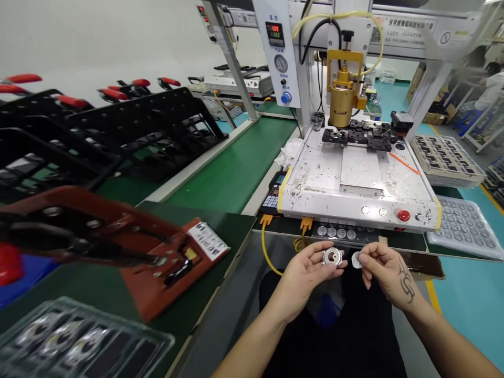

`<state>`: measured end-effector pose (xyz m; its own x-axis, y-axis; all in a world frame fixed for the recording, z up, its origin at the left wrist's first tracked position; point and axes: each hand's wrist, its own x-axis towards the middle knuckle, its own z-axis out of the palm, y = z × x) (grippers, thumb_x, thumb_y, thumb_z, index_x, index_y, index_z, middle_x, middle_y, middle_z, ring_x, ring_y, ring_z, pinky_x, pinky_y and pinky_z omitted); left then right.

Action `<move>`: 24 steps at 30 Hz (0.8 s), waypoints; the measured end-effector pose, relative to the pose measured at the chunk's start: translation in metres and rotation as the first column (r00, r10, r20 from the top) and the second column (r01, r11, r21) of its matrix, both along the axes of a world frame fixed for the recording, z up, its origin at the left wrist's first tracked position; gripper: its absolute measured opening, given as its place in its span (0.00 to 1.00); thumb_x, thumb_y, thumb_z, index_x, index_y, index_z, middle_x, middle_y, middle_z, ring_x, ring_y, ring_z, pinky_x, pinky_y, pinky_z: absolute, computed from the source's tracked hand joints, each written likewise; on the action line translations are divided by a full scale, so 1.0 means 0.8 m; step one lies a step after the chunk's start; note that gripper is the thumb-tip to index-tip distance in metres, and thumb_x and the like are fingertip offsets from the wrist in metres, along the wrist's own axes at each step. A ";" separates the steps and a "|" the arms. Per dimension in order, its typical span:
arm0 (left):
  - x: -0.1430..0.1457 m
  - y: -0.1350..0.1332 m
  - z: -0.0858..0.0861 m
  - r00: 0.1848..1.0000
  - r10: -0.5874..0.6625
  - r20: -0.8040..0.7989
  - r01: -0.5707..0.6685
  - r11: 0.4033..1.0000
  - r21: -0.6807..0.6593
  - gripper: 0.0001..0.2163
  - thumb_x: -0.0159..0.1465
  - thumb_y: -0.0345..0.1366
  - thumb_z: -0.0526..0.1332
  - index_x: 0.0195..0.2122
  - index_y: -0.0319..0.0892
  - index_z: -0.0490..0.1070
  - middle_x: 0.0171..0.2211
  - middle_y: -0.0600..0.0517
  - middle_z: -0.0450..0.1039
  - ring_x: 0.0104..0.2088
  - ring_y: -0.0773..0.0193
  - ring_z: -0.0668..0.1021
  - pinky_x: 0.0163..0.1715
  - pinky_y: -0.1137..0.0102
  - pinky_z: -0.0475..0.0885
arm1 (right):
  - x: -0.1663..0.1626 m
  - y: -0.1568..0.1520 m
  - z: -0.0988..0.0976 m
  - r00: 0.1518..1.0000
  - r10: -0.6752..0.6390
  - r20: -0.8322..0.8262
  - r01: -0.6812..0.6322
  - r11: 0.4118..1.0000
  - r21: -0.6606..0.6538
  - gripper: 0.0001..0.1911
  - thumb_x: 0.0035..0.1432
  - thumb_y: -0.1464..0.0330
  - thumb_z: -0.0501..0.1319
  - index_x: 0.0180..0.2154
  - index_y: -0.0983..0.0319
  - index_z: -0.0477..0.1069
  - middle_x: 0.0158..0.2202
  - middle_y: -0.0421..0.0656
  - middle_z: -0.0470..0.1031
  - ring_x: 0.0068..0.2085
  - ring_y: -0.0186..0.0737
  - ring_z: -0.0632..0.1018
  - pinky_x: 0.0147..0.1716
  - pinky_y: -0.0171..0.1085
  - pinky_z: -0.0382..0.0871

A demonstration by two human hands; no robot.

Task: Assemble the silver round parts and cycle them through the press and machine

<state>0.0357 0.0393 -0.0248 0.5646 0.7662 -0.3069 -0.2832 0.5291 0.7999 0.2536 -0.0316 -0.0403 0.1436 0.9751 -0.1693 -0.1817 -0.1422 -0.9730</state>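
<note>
My left hand (301,278) holds a silver watch case (333,256) by its edges, its round opening turned up toward me. Between the thumb and fingers of my right hand (384,268) is a thin round pale disc (356,260), tilted and a short way right of the watch case. The two pieces are apart. Both hands hover above my lap, in front of the table edge. Several similar pale discs (332,232) lie in a row under the front of the white machine (334,202).
A red-brown toggle press (157,283) stands on the left bench, with a clear tray (157,341) of watch cases before it. Black fixtures (358,134) sit on the machine bed. At right are a tray of black parts (444,157) and a clear tray of discs (464,223). A yellow cable (268,257) hangs in front.
</note>
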 end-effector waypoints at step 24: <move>-0.013 -0.043 0.019 0.999 0.026 0.045 -0.029 0.997 0.077 0.26 0.65 0.51 0.74 0.61 0.44 0.81 0.58 0.43 0.82 0.59 0.42 0.83 0.61 0.49 0.80 | -0.037 -0.001 0.057 0.890 0.128 0.437 -0.199 0.973 0.120 0.15 0.70 0.55 0.65 0.34 0.56 0.71 0.45 0.44 0.76 0.45 0.45 0.76 0.47 0.41 0.73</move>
<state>0.0251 0.0049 -0.0097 0.5546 0.8021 -0.2214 -0.3330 0.4578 0.8244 0.2239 -0.0326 0.0057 0.0030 0.9996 0.0290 0.2654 0.0272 -0.9638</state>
